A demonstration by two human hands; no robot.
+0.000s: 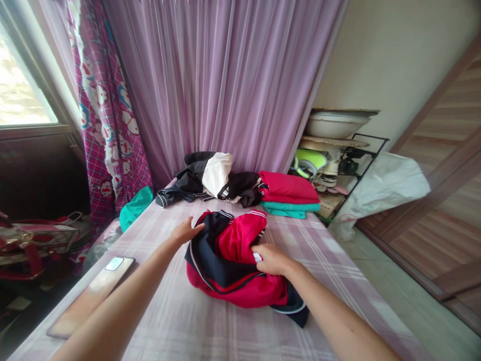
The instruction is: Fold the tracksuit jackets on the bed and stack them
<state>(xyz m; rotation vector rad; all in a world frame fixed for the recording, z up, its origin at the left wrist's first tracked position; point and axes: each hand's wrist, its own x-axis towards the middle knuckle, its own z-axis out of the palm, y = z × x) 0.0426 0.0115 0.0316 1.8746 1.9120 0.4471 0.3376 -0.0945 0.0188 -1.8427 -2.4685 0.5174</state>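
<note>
A crumpled red and navy jacket point(240, 291) with white-striped trim lies bunched in the middle of the bed. At its far left edge is my left hand point(187, 231), its fingers stretched out and apart, the tips touching the navy cloth. My right hand point(273, 259) is closed on the red cloth at the jacket's inner right side. Beside those fingers shows a small white patch, perhaps a label. The right fingertips are partly hidden in the folds.
Dark clothes point(184, 178) and a white cloth point(217, 173) lie heaped by the purple curtain point(225, 90). Folded red cloth point(289, 186) rests on teal cloth point(291, 208). A phone point(90, 298) lies on the checked bed point(158, 321). A rack point(370, 155) stands right.
</note>
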